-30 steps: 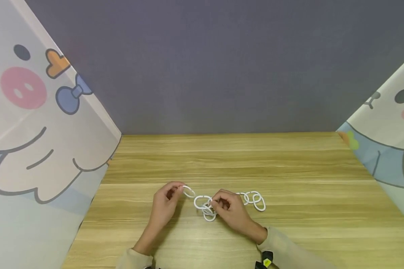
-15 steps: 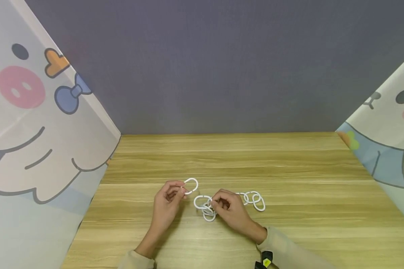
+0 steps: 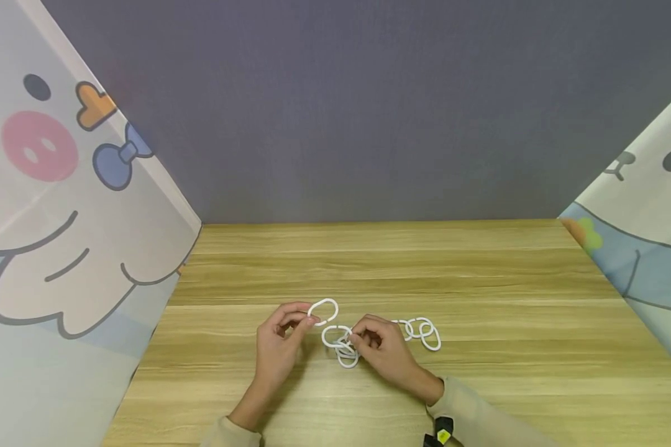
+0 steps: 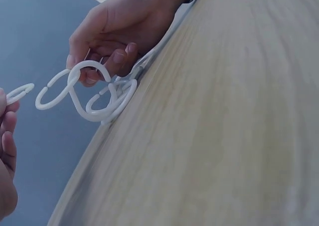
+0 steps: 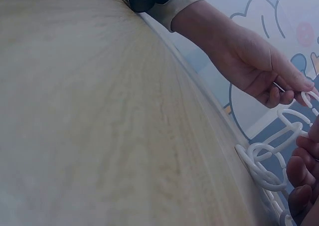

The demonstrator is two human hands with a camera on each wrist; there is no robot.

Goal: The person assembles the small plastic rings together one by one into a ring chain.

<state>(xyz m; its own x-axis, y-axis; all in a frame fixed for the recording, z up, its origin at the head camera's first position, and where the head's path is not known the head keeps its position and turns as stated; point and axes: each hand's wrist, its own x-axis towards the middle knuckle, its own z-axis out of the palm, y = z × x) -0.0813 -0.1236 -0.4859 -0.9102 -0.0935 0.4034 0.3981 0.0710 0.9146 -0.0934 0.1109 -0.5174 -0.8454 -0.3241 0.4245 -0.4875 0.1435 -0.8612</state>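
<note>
A single white plastic chain link [image 3: 337, 308], oval with a small gap, is pinched between thumb and fingertips of my left hand [image 3: 279, 341]. My right hand [image 3: 383, 347] pinches a chain of similar white links, whose end link [image 3: 324, 337] juts toward the left hand. In the left wrist view that end link [image 4: 39, 104] is raised and stands apart from the single link [image 4: 22, 90]. Other chain links [image 5: 264, 178] hang below and rest on the tabletop in the right wrist view. Whatever joins the two sides of the chain is hidden behind the right hand.
More linked white links [image 3: 438, 340] lie on the wooden table [image 3: 369, 267] to the right of the right hand. A grey panel [image 3: 369, 124] stands behind the table, with cartoon-printed panels [image 3: 145, 236] at both sides.
The left hand has turned the single link from nearly edge-on to face-on and brought it right, closer above the chain's end link. The right hand has stayed in place.
</note>
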